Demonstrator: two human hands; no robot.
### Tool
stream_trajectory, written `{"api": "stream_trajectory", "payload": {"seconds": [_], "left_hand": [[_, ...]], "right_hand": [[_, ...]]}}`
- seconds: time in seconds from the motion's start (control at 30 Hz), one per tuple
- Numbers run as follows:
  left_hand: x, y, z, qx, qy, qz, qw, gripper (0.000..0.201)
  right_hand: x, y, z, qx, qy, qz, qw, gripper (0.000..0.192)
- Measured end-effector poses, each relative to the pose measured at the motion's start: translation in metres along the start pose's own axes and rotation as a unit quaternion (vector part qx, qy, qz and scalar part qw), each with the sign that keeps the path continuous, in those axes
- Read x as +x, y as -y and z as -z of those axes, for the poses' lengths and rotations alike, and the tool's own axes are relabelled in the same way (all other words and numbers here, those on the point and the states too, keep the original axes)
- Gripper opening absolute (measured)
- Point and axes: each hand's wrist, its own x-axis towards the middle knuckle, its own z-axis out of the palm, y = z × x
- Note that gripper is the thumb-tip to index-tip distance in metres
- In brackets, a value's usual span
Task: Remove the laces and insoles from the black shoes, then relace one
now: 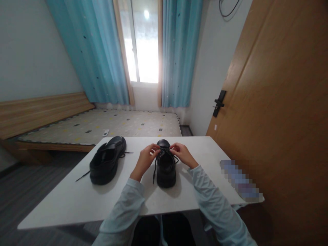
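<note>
Currently, black lace-up shoe [166, 174] stands sole-down at middle of white rectangular tabletop [64, 206], toe toward tabletop's far edge, between left hand [147, 158] and right hand [183, 154]. Each hand's fingertips pinched on thin black laces [164, 151] over shoe's front, one per side. Second black shoe [105, 164], lace ends loose, on tabletop's left part, well apart from hands. Blurred bluish item [241, 181] along tabletop's right edge.
</note>
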Motion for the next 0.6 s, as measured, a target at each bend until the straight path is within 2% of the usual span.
{"api": "stream_trajectory", "payload": {"seconds": [0.4,0.6], "left_hand": [[-0.001,0.005,-0.004,0.012,0.036,-0.013,0.999,0.020],[-0.002,0.003,-0.002,0.028,0.041,-0.017,0.999,0.025]], "right_hand": [[0.009,-0.012,-0.012,-0.017,-0.011,-0.008,1.000,0.013],[0.009,-0.008,-0.015,-0.028,-0.038,0.005,0.999,0.009]]}}
